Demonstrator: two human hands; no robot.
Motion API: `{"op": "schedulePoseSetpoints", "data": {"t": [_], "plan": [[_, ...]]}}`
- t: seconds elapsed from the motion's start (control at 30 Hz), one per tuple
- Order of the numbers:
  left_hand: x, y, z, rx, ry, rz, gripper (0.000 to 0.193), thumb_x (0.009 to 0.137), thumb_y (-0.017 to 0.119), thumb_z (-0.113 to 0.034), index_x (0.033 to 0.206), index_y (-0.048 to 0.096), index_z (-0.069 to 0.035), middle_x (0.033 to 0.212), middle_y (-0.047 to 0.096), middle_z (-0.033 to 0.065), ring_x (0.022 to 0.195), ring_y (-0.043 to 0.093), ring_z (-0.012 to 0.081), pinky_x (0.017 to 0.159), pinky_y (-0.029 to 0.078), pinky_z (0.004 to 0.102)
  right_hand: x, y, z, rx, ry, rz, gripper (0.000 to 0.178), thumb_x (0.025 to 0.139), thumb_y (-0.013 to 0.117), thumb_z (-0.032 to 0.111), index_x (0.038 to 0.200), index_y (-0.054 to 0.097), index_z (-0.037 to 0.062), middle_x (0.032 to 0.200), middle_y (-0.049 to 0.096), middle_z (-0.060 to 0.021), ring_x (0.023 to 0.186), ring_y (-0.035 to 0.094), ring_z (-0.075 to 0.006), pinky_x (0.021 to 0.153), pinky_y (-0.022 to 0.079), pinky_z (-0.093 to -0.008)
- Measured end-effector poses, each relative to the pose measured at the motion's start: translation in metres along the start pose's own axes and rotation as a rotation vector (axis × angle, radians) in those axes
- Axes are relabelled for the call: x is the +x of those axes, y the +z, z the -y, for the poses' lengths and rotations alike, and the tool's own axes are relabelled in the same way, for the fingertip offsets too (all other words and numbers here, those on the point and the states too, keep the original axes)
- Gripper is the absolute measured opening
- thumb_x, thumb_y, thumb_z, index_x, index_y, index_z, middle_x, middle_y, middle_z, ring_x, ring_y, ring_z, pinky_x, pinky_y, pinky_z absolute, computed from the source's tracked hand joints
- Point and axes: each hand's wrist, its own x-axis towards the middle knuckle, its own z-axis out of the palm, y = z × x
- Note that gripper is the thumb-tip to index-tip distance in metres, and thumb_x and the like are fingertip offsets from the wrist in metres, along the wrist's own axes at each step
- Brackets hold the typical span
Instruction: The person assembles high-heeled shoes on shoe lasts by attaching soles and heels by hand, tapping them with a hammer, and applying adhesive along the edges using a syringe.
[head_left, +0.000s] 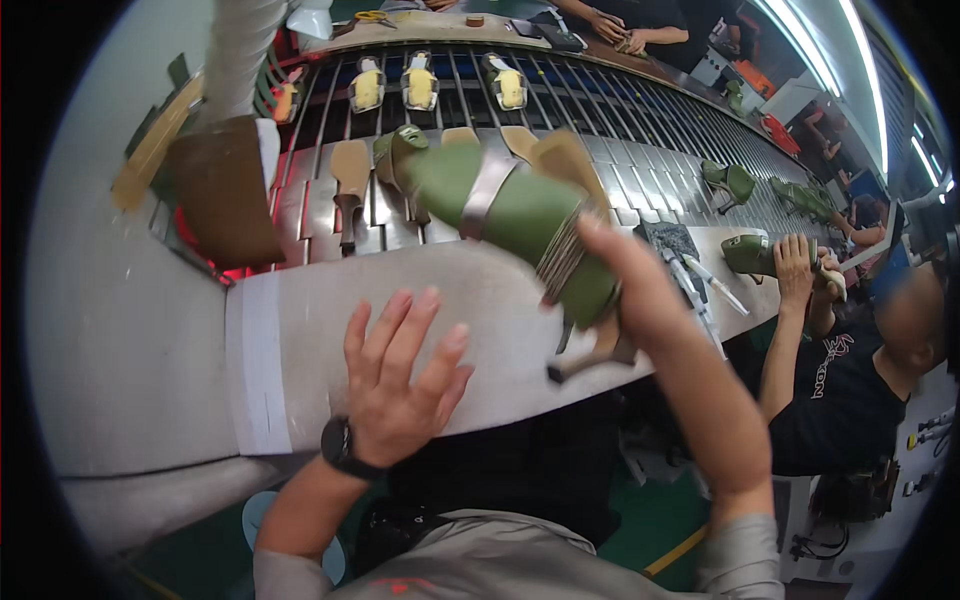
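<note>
Right hand [640, 285] wrapped around rear of green heeled shoe [535, 213], thumb on top; left hand [400, 365] empty, fingers spread, nearby. Shoe probably stiff, fairly solid, perhaps slippery where smooth; silver strap [489, 198] may scuff. Best hold: rear body, clear of slim heel [606, 347]. Right forearm slants in from lower right, left from lower left. Shoe tilted above pale bench [490, 360], toe toward metal-rod rack [590, 95].

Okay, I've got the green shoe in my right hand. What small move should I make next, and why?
I'd probably bring your left hand up to steady the shoe's far end: your right hand alone grips it, at one end, while your left is open and empty nearby.
</note>
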Motion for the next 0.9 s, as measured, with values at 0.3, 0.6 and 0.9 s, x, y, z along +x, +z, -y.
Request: {"op": "schedulePoseSetpoints", "data": {"t": [0.3,0.6,0.9], "plan": [[-0.013,-0.051,0.031,-0.491,-0.591,-0.054,0.045,0.085,0.089,-0.014,0.121,0.067,0.001,0.116,0.073,0.01,0.1,0.071,0.0179,0.086,0.058,0.0335,-0.017,0.05,-0.106,0.245,-0.006,0.166,0.04,0.109,0.063,0.032,0.125,0.065,-0.0041,0.108,0.074,-0.0151,0.095,0.075,-0.0223,0.076,0.063,-0.038],[0.001,-0.01,0.051,-1.348,-0.993,-0.195,0.04,0.101,0.072,-0.026,0.131,0.064,0.0,0.119,0.073,0.0062,0.107,0.07,0.0153,0.096,0.055,0.0333,0.031,-0.001,-0.125,-0.741,-0.642,-0.544,0.052,0.101,0.07,0.039,0.125,0.066,-0.0077,0.105,0.074,-0.0211,0.1,0.073,-0.0296,0.093,0.057,-0.0402],[0.016,0.033,0.088,-1.403,-0.935,-0.063,0.053,0.108,0.057,-0.046,0.136,0.061,-0.002,0.122,0.073,0.0113,0.103,0.074,0.0198,0.089,0.061,0.0353,-0.004,0.043,-0.139,-0.002,-0.193,-0.016,0.038,0.107,0.065,0.03,0.083,0.062,0.0003,0.06,0.054,0.0008,0.049,0.044,-0.0056,0.048,0.034,-0.0238]]}}
